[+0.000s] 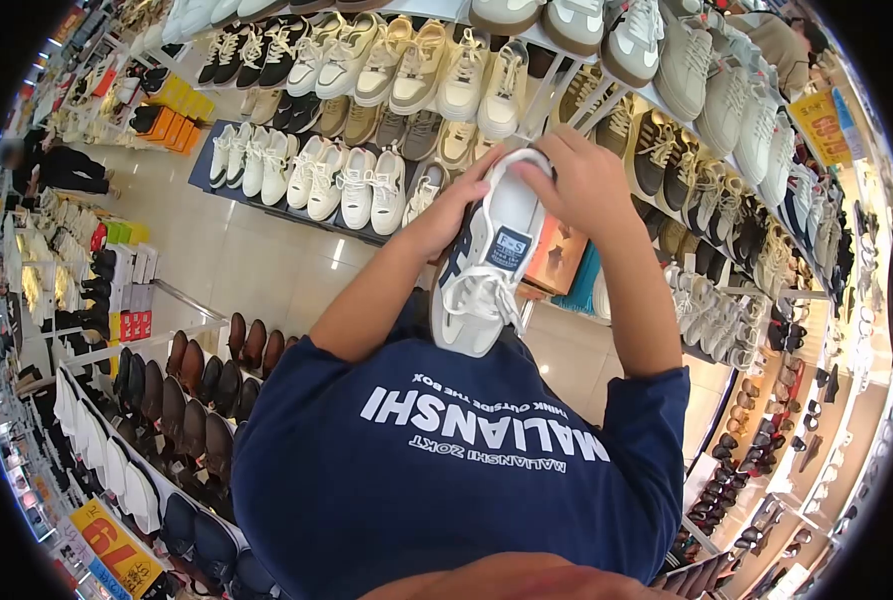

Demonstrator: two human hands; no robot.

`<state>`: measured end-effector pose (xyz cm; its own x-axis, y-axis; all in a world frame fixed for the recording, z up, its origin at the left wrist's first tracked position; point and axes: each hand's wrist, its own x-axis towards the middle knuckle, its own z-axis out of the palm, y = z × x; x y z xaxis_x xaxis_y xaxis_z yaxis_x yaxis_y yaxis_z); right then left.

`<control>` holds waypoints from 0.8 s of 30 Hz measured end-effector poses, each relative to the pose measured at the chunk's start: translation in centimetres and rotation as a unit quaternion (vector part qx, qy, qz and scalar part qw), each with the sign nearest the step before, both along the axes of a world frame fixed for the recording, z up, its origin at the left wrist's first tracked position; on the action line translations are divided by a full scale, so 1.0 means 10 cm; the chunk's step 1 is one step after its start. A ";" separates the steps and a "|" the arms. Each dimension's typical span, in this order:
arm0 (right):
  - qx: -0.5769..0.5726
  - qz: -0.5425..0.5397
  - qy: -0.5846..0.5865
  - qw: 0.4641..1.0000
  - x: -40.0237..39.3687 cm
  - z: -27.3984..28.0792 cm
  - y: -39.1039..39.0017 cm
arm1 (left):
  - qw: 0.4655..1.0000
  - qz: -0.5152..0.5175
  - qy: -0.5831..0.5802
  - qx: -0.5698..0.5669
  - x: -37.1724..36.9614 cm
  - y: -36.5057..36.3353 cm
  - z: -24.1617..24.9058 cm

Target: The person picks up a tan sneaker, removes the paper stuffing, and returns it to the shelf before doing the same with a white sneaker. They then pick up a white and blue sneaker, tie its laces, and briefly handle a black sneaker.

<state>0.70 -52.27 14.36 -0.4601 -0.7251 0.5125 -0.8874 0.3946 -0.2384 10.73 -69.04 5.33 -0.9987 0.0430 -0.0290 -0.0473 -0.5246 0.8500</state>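
Shoe (486,290) is held in mid-air before the front edge of the shelf (204,158), its heel end clasped between left hand (453,207) and right hand (579,185), both equally near. Its long axis is pointed toe-first at the shirt (446,500); left fingers seem partly hidden.

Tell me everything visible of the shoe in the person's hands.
The shoe is a white low-top sneaker with dark blue stripes on its visible side, white laces and a dark blue tongue label showing "F" and "S". Its upper looks like leather or synthetic. It is held with the toe toward the wearer's shirt. The left hand holds its side near the heel; the right hand holds the heel, thumb at the opening.
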 end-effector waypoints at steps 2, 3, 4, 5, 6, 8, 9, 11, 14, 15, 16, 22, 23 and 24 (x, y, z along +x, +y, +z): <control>-0.069 0.004 -0.081 0.994 0.02 -0.04 -0.12 | 0.994 -0.068 0.033 0.074 -0.04 -0.05 0.15; -0.057 -0.016 -0.115 0.992 0.06 0.04 -0.11 | 0.996 -0.052 0.040 0.067 -0.04 -0.06 0.19; -0.037 -0.021 -0.112 0.993 0.06 0.02 -0.10 | 0.998 -0.035 0.041 -0.029 -0.05 -0.08 0.13; -0.017 -0.025 -0.110 0.993 0.05 -0.07 -0.08 | 0.991 -0.016 0.040 -0.125 -0.07 -0.11 0.00; 0.004 -0.031 -0.112 0.993 0.07 -0.15 -0.06 | 0.975 0.002 0.034 -0.220 -0.04 -0.12 -0.03; 0.007 -0.014 -0.102 0.995 0.06 -0.27 -0.06 | 0.931 0.093 0.071 -0.345 0.00 -0.14 -0.06; 0.002 -0.011 -0.119 0.993 0.05 -0.35 -0.06 | 0.940 0.086 0.062 -0.324 0.02 -0.14 0.04; -0.013 -0.007 -0.142 0.990 0.01 -0.51 -0.07 | 0.948 0.086 0.067 -0.298 -0.01 -0.12 0.07; -0.029 -0.003 -0.157 0.987 -0.01 -0.67 -0.05 | 0.964 0.069 0.032 -0.256 -0.05 -0.10 -0.06; -0.029 -0.005 -0.160 0.987 0.00 -0.67 -0.04 | 0.958 0.080 0.045 -0.273 -0.06 -0.09 -0.03; -0.027 -0.006 -0.164 0.986 0.02 -0.67 -0.03 | 0.951 0.091 0.056 -0.289 -0.04 -0.08 0.02; -0.127 -0.064 -0.295 0.945 0.32 -0.66 -0.06 | 0.909 0.184 0.095 -0.363 0.02 -0.11 -0.08; -0.148 -0.034 -0.241 0.958 0.30 -0.75 -0.09 | 0.902 0.199 0.098 -0.370 0.04 -0.10 -0.09; -0.158 -0.019 -0.248 0.956 0.29 -0.77 -0.12 | 0.910 0.198 0.086 -0.354 0.06 -0.12 -0.12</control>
